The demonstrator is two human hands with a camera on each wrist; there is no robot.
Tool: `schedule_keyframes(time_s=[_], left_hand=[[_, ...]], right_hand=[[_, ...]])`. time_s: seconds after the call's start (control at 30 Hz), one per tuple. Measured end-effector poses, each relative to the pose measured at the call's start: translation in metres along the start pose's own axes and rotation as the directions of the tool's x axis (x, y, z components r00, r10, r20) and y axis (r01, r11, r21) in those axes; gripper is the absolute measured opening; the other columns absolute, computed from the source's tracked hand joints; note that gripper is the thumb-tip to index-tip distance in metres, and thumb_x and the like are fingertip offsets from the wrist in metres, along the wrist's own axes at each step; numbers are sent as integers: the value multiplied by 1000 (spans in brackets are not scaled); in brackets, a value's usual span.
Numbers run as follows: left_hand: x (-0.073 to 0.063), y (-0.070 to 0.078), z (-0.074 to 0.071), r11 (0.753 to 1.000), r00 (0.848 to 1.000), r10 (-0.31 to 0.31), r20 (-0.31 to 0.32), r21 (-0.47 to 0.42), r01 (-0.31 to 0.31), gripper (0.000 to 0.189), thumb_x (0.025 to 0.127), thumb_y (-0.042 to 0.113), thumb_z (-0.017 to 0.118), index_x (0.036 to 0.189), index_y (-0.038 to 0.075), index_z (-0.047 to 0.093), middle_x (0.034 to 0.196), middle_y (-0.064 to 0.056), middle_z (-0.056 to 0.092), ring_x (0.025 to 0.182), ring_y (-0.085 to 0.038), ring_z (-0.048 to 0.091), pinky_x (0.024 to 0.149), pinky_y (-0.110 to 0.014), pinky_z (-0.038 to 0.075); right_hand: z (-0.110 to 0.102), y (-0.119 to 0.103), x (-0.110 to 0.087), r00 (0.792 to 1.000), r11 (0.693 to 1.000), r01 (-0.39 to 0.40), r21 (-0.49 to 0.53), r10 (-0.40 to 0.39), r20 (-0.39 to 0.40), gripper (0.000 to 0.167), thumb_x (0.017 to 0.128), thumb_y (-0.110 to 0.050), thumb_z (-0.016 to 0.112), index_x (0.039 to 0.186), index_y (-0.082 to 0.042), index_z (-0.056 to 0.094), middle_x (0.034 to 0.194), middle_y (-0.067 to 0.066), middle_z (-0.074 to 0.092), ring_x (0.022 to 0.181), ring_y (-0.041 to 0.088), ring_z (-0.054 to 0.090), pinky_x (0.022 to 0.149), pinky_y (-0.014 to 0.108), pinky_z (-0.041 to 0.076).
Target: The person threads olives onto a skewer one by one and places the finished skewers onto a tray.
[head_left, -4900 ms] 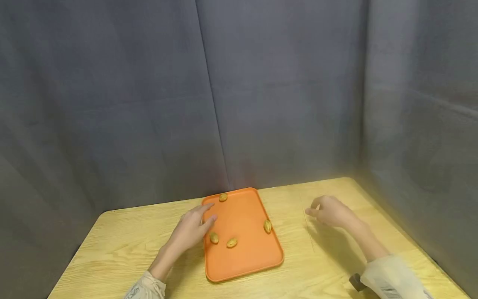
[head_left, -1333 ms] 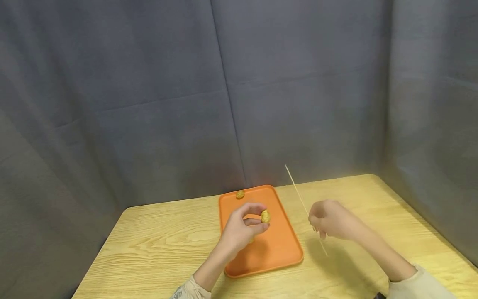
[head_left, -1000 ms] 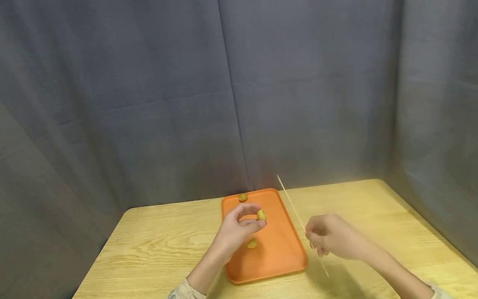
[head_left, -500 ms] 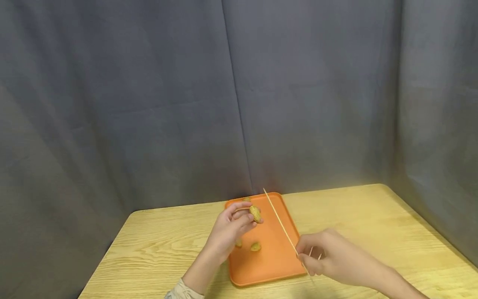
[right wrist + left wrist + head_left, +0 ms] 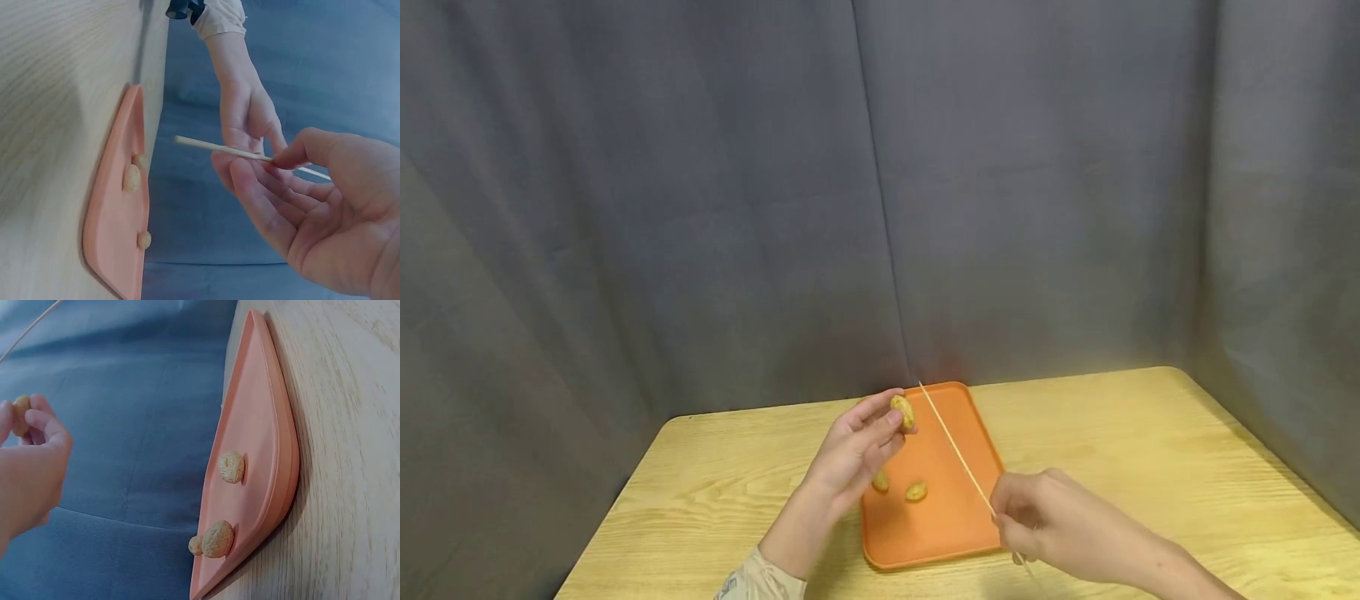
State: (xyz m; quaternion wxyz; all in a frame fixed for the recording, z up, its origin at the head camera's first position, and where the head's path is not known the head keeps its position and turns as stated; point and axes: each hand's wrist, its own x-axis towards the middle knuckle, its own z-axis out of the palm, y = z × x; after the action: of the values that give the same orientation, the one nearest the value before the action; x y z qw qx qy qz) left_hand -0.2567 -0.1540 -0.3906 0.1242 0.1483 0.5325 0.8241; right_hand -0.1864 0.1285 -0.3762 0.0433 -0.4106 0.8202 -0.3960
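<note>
My left hand [image 5: 846, 458] pinches a wrinkled, yellow-brown oval piece [image 5: 903, 412], walnut-like in look, between thumb and fingers above the orange tray [image 5: 951, 546]. In the left wrist view this piece [image 5: 20, 416] sits at the fingertips. My right hand [image 5: 1067, 529] holds a thin bamboo skewer [image 5: 957, 450] between thumb and forefinger, its far end slanting up and away to the left. The skewer's end and the held piece are apart. Two similar oval pieces [image 5: 916, 491] [image 5: 880, 481] lie on the tray; the left wrist view shows a third, small piece [image 5: 195, 545] behind another.
The tray rests on a light wood-grain table [image 5: 722, 475], with bare wood on both sides of it. Grey cloth curtains [image 5: 760, 208] hang behind the table and along its sides. A dark object [image 5: 177, 8] is at the left sleeve in the right wrist view.
My left hand first reached over the tray and now holds an oval piece. The right hand lifted the skewer from the table, then moved left and nearer, bringing it across the tray.
</note>
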Motion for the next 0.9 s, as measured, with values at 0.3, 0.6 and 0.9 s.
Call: schedule_keyframes(time_s=[0.3,0.6,0.9], left_hand=[[1,4,-1,993,999,26,25,-117,-23,37,100,11,60,135,14,50,106,5,65,96,-10,64,84,-19,50],[1,5,-9,977,997,57,49,-210,-45,30,103,13,56,131,18,52,113,4,66,97,-9,64,84,-18,51],[2,7,-12,947,990,105,90,-313,-72,30,104,11,52,133,17,49,121,4,64,106,-10,65,94,-20,53]], right_hand=[[4,0,4,991,999,-39,16,40,-127,11,99,-8,58,98,-19,58,74,-11,65,67,-1,61,60,21,52],[6,1,6,978,999,-44,-29,37,-206,12,98,-9,61,100,-21,62,75,-13,64,66,0,62,61,22,53],[4,4,7,921,997,-71,35,79,-380,21,94,-2,63,97,-22,65,78,-7,61,54,2,57,43,22,44]])
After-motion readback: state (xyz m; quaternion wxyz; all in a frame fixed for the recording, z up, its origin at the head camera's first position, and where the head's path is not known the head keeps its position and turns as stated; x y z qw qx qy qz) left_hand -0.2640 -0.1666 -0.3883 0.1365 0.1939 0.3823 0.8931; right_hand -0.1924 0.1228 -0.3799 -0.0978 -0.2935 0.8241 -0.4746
